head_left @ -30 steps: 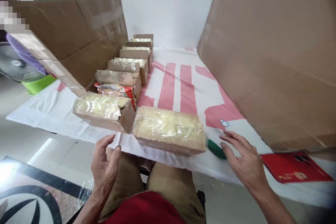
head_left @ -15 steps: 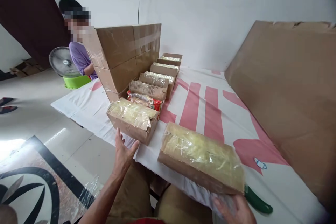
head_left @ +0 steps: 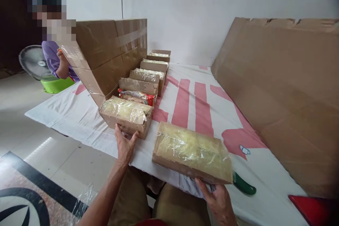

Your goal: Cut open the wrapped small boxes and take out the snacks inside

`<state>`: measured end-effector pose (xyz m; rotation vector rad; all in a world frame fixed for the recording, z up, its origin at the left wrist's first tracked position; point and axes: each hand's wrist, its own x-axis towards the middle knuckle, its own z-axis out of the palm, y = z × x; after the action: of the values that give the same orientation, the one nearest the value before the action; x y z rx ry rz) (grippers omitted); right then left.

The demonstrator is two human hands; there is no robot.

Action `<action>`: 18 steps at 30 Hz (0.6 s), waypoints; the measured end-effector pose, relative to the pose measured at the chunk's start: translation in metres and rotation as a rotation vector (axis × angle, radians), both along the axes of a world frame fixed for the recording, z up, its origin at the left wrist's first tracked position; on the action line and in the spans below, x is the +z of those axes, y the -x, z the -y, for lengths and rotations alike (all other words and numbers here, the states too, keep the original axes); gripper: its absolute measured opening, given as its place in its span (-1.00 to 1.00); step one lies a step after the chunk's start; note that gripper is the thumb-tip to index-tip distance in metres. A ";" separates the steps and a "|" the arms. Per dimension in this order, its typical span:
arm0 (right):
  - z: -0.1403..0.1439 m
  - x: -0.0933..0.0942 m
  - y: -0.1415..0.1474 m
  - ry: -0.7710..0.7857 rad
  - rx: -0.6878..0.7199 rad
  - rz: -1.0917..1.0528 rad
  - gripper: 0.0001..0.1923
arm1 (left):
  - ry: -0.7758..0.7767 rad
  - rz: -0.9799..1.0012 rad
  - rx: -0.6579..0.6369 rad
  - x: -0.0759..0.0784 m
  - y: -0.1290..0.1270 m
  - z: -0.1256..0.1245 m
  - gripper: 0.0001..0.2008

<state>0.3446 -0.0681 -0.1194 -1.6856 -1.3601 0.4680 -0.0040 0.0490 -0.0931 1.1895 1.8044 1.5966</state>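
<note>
Fingers of my left hand [head_left: 124, 144] spread open against the front of one wrapped box [head_left: 125, 116]; my right hand [head_left: 217, 200] grips the near edge of another box [head_left: 192, 152] on the cloth [head_left: 79, 113].

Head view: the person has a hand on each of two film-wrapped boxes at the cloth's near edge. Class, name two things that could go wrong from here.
1. The nearer wrapped box overhangs the white cloth's near edge, held only underneath by the right hand; it might tip off.
2. The left hand presses the second box, which heads a row of small boxes; a push could shunt that row.
</note>
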 end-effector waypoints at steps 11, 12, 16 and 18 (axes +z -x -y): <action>0.006 0.006 0.001 0.006 0.029 0.022 -0.50 | 0.055 0.046 0.086 -0.008 -0.003 0.019 0.19; 0.006 0.006 0.001 0.008 0.036 0.024 -0.51 | 0.059 0.039 0.086 -0.006 -0.002 0.017 0.21; 0.008 0.003 0.000 0.015 0.038 0.025 -0.53 | 0.031 -0.005 0.040 0.001 -0.001 0.006 0.21; 0.008 -0.001 0.000 0.009 0.024 0.022 -0.52 | 0.028 -0.024 0.036 0.001 -0.001 0.003 0.19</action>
<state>0.3446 -0.0764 -0.1199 -1.6876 -1.3977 0.4708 -0.0033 0.0460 -0.0924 1.1740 1.8673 1.5777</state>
